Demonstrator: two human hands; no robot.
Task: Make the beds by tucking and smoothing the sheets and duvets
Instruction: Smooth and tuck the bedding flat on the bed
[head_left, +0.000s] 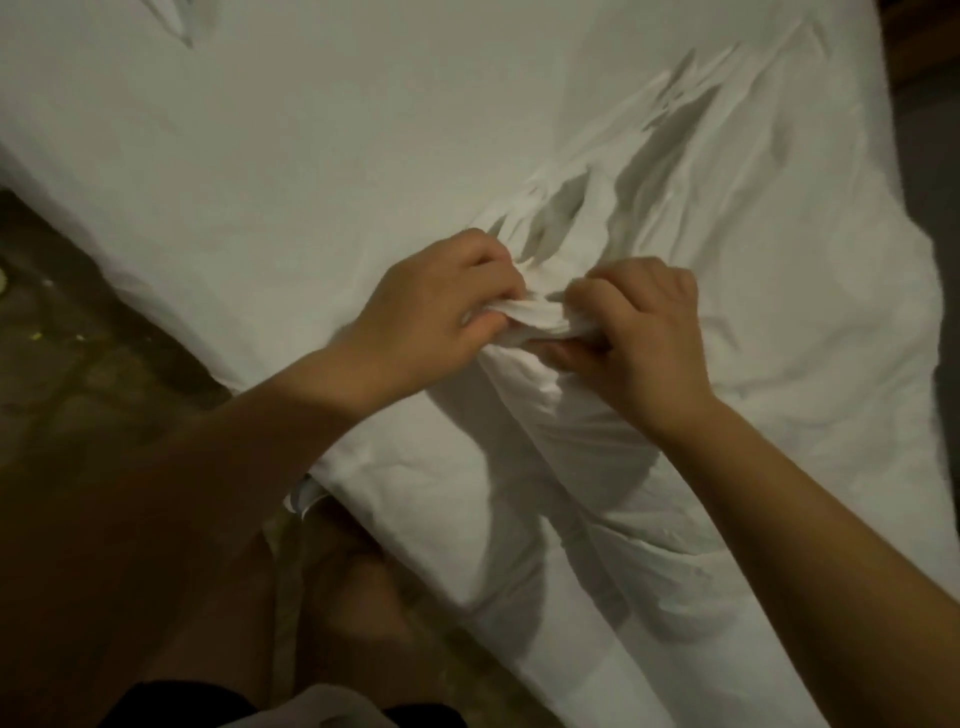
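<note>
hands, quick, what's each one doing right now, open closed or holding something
Left hand: closed, gripping a bunched fold of the white sheet.
Right hand: closed, gripping the same bunched fold from the other side.

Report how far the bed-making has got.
Done: the far part of the white sheet lies mostly flat. In hand: the left hand and right hand both grip a bunched fold of fabric, with creases fanning out beyond it. Left: smoothing those creases and the rumpled near edge, which hangs loose over the side.
</note>
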